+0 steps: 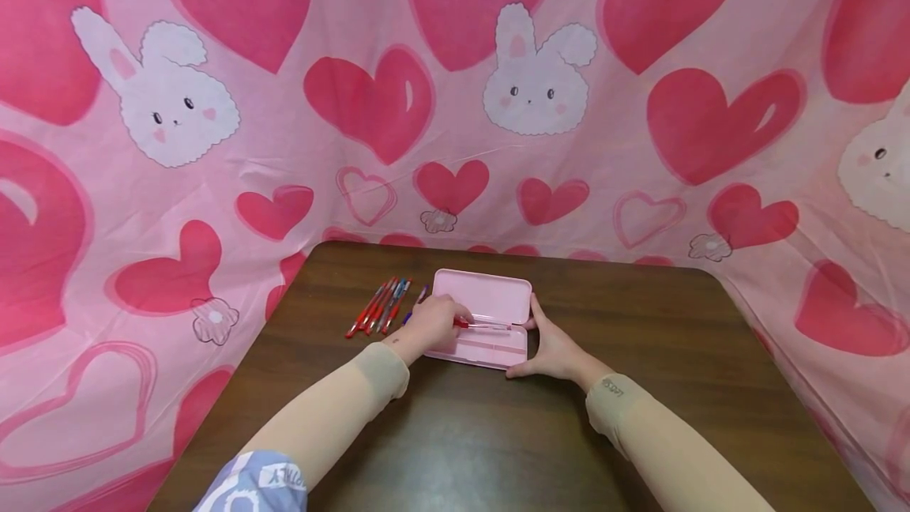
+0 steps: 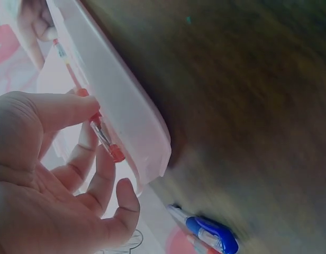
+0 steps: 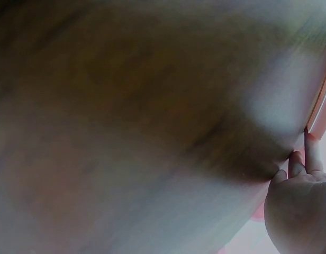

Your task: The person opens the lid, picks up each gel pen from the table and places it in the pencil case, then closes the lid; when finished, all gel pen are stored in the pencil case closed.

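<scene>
A pink pencil case (image 1: 490, 291) lies on the table with its lid raised at the back. My left hand (image 1: 432, 324) pinches a red pen (image 2: 81, 92) between thumb and fingers over the case's tray. The pen lies lengthwise along the case, its far end pointing toward the right side, as the left wrist view also shows. On the case's right end, my right hand (image 1: 558, 350) holds it, thumb at the front corner and fingers behind by the hinge. Only part of that hand shows in the right wrist view, its fingers against the case's edge.
Several red and dark pens (image 1: 379, 306) lie side by side on the table left of the case. A blue pen (image 2: 218, 233) rests nearer the case, partly behind my left hand in the head view. Pink heart-and-rabbit cloth (image 1: 455, 148) hangs around the brown table (image 1: 455, 441).
</scene>
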`<state>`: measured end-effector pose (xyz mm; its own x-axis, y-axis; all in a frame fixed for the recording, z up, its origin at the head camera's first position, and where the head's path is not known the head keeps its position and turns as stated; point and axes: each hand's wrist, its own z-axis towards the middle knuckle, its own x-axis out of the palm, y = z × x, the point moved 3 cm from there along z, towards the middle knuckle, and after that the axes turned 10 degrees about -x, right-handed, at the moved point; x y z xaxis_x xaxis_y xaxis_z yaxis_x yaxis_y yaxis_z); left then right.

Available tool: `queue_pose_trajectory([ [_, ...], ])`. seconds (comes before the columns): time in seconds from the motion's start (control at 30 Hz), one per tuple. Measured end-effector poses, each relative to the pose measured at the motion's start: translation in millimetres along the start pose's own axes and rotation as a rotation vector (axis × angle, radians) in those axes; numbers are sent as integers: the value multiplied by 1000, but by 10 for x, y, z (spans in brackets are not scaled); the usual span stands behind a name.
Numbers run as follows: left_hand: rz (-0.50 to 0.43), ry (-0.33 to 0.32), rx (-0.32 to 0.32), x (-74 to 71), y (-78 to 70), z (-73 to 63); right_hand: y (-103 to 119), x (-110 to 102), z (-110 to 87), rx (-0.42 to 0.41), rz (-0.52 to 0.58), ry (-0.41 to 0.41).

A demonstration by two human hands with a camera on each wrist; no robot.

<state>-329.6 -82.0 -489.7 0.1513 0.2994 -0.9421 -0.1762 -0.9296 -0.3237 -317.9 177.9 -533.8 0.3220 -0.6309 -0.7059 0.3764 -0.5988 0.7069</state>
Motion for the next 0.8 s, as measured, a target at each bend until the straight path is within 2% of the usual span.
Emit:
queue_pose_trajectory([
  [0.33, 0, 75, -57, 80, 16, 65, -46, 14, 3, 26, 31, 8],
  [0.5, -7, 79, -65, 74, 3, 64, -36, 12, -2, 21, 32, 8],
  [0.8, 18, 46, -89, 65, -65, 46, -11, 6, -12, 1, 26, -2],
])
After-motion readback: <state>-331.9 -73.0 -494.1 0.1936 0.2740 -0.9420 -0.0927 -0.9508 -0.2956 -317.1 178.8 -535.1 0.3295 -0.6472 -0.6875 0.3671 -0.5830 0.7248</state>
